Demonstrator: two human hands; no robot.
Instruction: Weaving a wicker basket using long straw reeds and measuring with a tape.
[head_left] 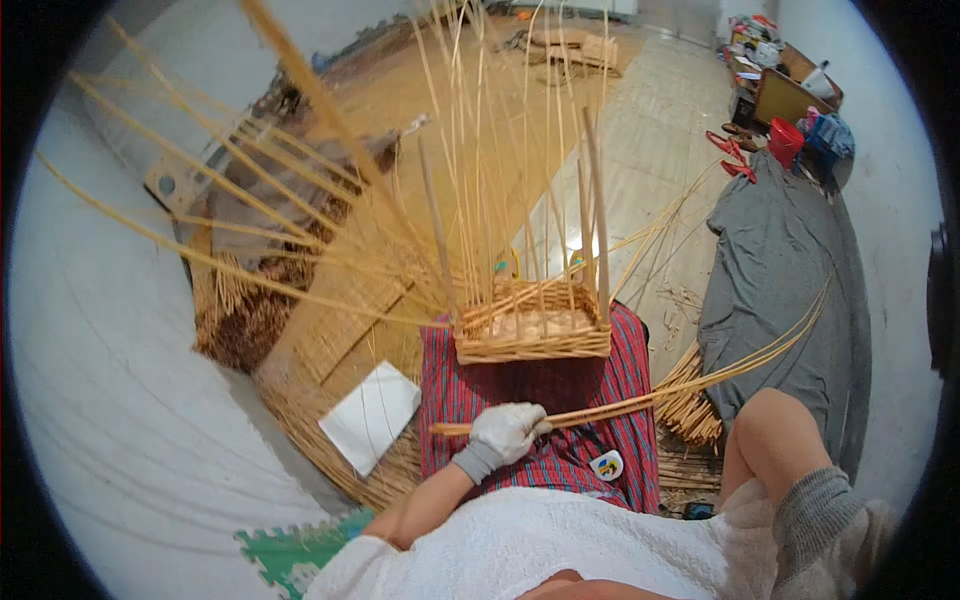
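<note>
My left hand [508, 432], in a white glove with a grey cuff, is closed around several long wicker rods [640, 402]. Their thick ends poke out left of the hand, and the thin ends curve away to the right. Beyond it a half-woven wicker basket [535, 348] rests on a red striped cloth [440, 380]. Tall upright stakes rise from its rim, and more rods fan out to the left. At the lower right edge my right arm is bent, with the gloved right hand [868, 535] only partly showing beyond a grey cuff; its fingers are hidden.
On the striped cloth lies a small round white tape measure [606, 465]. A white sheet [370, 418] is at the left, a bundle of cut rods [690, 395] at the right. A grey cloth [775, 260] covers something along the right wall, near red sandals [730, 152].
</note>
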